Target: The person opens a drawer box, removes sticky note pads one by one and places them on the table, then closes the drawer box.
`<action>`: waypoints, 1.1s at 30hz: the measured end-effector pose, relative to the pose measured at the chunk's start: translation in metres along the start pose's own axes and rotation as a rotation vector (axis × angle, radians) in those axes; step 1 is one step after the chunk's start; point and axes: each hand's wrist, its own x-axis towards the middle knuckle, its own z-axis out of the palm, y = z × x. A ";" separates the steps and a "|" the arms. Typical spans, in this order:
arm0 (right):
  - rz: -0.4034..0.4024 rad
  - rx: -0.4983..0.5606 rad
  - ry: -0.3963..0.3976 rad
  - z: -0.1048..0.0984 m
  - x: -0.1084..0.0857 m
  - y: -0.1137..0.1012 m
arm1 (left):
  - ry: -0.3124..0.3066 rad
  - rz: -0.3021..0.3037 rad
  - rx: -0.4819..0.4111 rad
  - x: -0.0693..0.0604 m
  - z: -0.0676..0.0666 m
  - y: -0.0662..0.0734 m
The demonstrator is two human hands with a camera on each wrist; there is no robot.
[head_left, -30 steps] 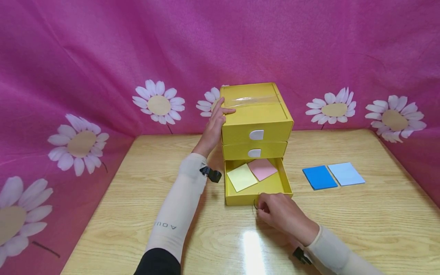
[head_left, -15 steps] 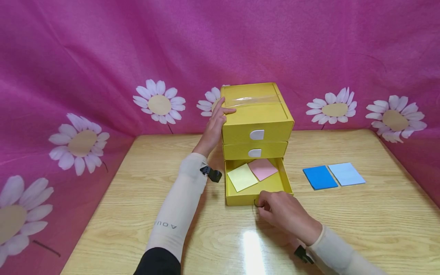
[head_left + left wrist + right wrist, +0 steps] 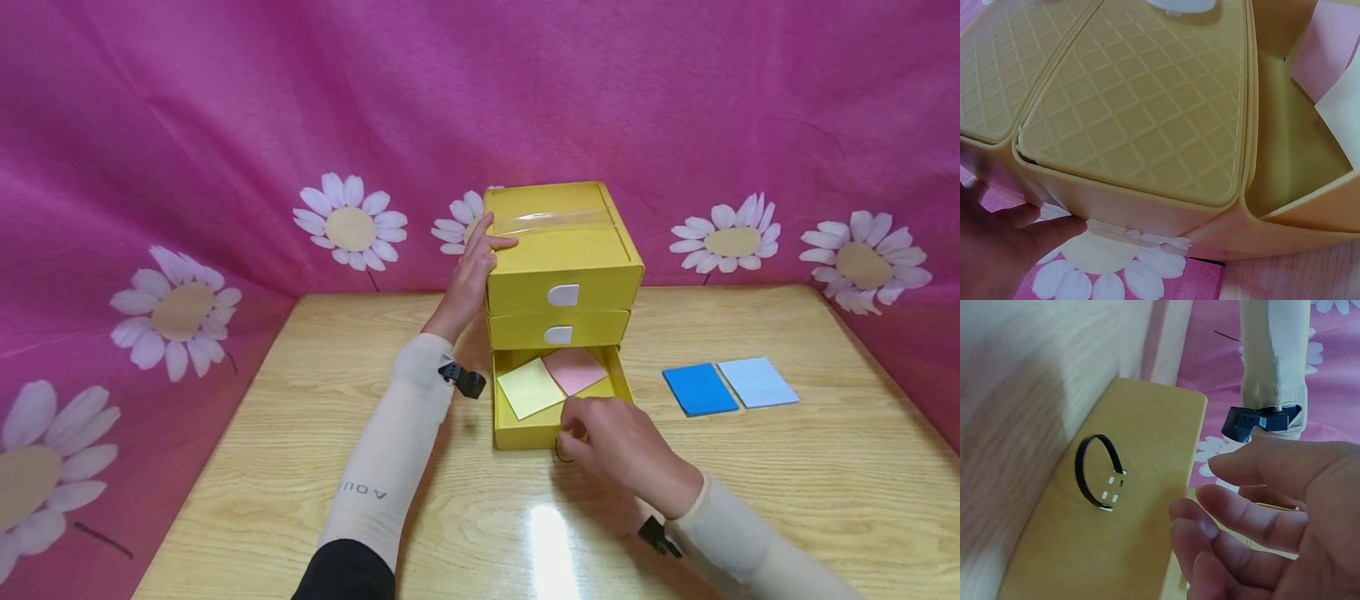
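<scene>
A yellow drawer cabinet stands on the table with its bottom drawer pulled out. Inside that drawer lie a pale yellow sticky-note pad and a pink one. My left hand rests against the cabinet's left side, fingers extended, one of them over the top edge. Just in front of the drawer is my right hand. From the right wrist view, its fingers are loosely bent, hold nothing, and stand apart from the black loop handle on the drawer front.
To the right of the cabinet, a dark blue pad and a light blue pad lie side by side on the wooden table. Behind hangs a magenta cloth with daisies. Both upper drawers are closed.
My right hand has risen slightly and come away from the loop handle, its fingers now higher against the drawer's front edge. The left hand and the drawer stay in place.
</scene>
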 end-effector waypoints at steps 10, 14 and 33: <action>-0.026 -0.048 0.028 0.001 0.016 -0.001 | 0.027 0.012 0.017 0.002 0.002 -0.013; -0.038 -0.045 0.040 0.006 0.026 0.000 | 0.033 0.018 0.018 0.002 0.002 -0.013; 0.064 -0.056 -0.071 0.033 0.064 0.012 | 0.011 0.024 -0.005 -0.010 -0.001 0.030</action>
